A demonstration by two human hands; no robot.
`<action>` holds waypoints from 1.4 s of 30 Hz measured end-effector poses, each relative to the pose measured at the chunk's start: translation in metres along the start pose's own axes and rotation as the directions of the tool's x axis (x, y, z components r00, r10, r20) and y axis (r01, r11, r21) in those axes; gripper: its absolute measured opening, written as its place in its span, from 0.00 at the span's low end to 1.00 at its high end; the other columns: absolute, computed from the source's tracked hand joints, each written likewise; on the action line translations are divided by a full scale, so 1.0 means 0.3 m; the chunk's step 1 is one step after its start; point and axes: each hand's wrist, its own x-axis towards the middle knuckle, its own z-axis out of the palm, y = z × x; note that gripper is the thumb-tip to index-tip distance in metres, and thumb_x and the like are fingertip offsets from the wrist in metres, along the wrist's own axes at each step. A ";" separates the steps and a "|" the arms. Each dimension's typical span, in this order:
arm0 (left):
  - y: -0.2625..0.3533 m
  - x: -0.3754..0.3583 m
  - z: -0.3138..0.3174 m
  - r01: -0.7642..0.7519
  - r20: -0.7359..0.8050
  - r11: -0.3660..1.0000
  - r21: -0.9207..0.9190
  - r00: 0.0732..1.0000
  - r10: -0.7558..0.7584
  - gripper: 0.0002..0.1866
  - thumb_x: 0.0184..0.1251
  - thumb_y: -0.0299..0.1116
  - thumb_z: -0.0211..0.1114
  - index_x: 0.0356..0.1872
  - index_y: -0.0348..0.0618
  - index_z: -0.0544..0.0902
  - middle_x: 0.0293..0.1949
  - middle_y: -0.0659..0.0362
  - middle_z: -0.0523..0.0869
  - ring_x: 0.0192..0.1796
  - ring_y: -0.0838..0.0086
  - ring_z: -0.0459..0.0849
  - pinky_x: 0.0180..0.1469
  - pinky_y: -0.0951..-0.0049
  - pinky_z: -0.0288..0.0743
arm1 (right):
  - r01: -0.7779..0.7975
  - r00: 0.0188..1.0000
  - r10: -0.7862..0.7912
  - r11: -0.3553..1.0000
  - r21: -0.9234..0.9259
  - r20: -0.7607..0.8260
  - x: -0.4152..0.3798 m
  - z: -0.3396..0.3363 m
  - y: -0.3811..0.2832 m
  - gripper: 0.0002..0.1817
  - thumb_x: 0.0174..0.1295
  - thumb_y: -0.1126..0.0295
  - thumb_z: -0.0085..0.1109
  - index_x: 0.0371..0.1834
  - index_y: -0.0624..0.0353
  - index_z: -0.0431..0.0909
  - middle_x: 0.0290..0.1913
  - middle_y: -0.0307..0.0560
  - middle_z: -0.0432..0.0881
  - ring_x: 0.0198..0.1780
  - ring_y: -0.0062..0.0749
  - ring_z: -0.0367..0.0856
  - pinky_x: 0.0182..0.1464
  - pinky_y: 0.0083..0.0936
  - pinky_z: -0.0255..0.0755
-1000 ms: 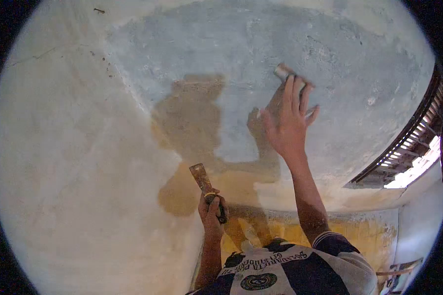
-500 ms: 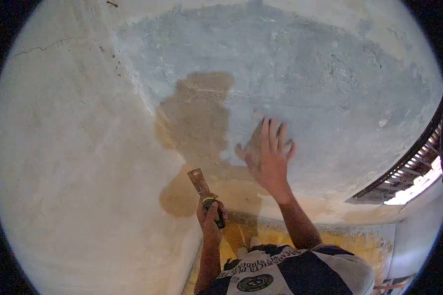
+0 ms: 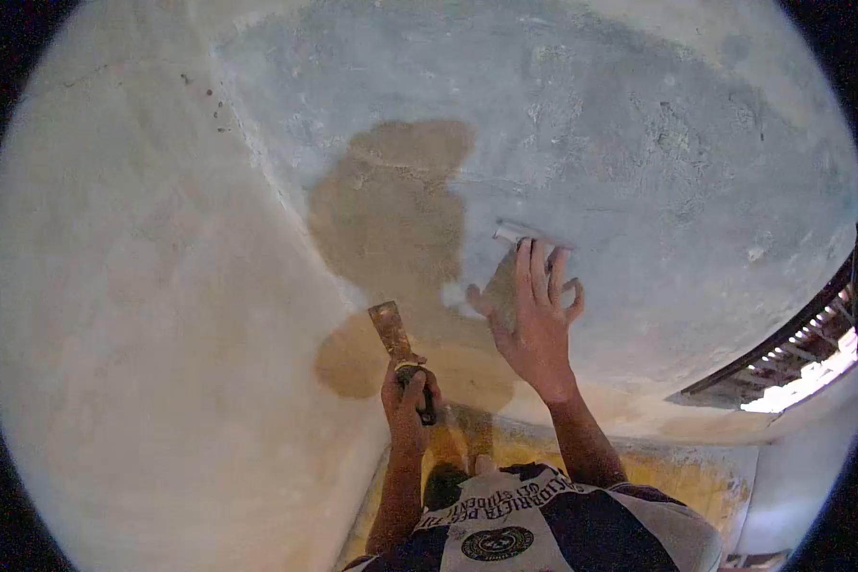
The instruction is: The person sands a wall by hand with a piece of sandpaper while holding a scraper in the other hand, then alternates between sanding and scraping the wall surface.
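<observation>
A scraper (image 3: 389,329) with a rusty, stained flat blade and dark handle is gripped in my left hand (image 3: 408,396), its blade pointing up. My right hand (image 3: 536,329) is raised against the grey-blue wall patch (image 3: 591,143), with fingers extended and thumb apart. At its fingertips is a thin pale flat piece (image 3: 517,233), seen nearly edge-on against the wall; its kind I cannot make out. The fingers appear to press it to the surface.
A cream wall (image 3: 181,315) meets the patched wall at a corner on the left. Brown shadows fall on the surface. Yellowish worn paint (image 3: 677,477) runs along the lower wall. A bright opening (image 3: 810,377) with dark slats lies at right.
My view has shifted slightly. The right hand has moved a little over the wall, and the pale piece at its fingertips shows more clearly. The left hand keeps hold of the scraper.
</observation>
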 end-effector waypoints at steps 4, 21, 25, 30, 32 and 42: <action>-0.017 -0.019 0.024 0.058 0.027 0.997 0.050 0.998 -0.059 0.10 0.74 0.30 0.59 0.51 0.41 0.76 0.25 0.61 0.79 0.20 0.80 0.72 0.21 0.78 0.67 | -0.020 0.983 0.032 0.998 0.067 -0.183 0.115 -0.097 -0.035 0.52 0.61 0.55 0.66 0.84 0.59 0.45 0.84 0.58 0.46 0.84 0.64 0.38 0.70 0.72 0.43; 0.173 0.115 -0.090 0.117 0.133 0.991 0.064 0.983 -0.125 0.14 0.73 0.31 0.62 0.56 0.41 0.74 0.28 0.62 0.81 0.22 0.80 0.75 0.24 0.78 0.71 | -0.133 0.968 0.128 0.991 -0.006 -0.218 0.082 0.187 -0.158 0.49 0.66 0.61 0.61 0.84 0.62 0.42 0.84 0.62 0.44 0.84 0.64 0.36 0.73 0.65 0.40; 0.189 0.188 -0.132 0.012 0.232 0.998 0.067 0.972 -0.028 0.14 0.74 0.32 0.63 0.55 0.40 0.75 0.28 0.63 0.80 0.25 0.81 0.76 0.28 0.78 0.71 | -0.171 0.946 0.202 0.975 0.139 -0.253 0.073 0.229 -0.223 0.46 0.67 0.64 0.59 0.84 0.62 0.44 0.84 0.63 0.45 0.84 0.63 0.36 0.74 0.63 0.39; 0.253 0.280 -0.086 -0.238 0.387 0.907 0.346 0.918 0.093 0.13 0.76 0.35 0.61 0.54 0.38 0.78 0.29 0.61 0.81 0.29 0.80 0.77 0.32 0.76 0.73 | 0.013 0.977 0.000 0.998 0.058 -0.213 0.159 0.220 -0.309 0.45 0.66 0.67 0.60 0.83 0.59 0.47 0.84 0.61 0.47 0.84 0.63 0.38 0.74 0.63 0.40; 0.267 0.361 -0.064 -0.424 0.441 0.821 0.383 0.865 0.241 0.14 0.76 0.35 0.61 0.55 0.37 0.78 0.33 0.57 0.83 0.33 0.75 0.79 0.38 0.71 0.75 | 0.025 0.971 -0.001 0.995 0.097 -0.240 0.182 0.206 -0.345 0.45 0.63 0.67 0.60 0.83 0.57 0.49 0.84 0.57 0.50 0.84 0.62 0.41 0.73 0.67 0.42; 0.408 0.627 0.080 -0.843 0.753 0.391 0.369 0.518 0.406 0.26 0.79 0.35 0.54 0.72 0.34 0.67 0.72 0.41 0.71 0.74 0.46 0.67 0.74 0.56 0.61 | 0.259 0.962 -0.215 0.917 0.302 -0.170 0.265 0.188 -0.333 0.31 0.61 0.72 0.61 0.71 0.60 0.68 0.77 0.60 0.63 0.83 0.59 0.47 0.74 0.59 0.46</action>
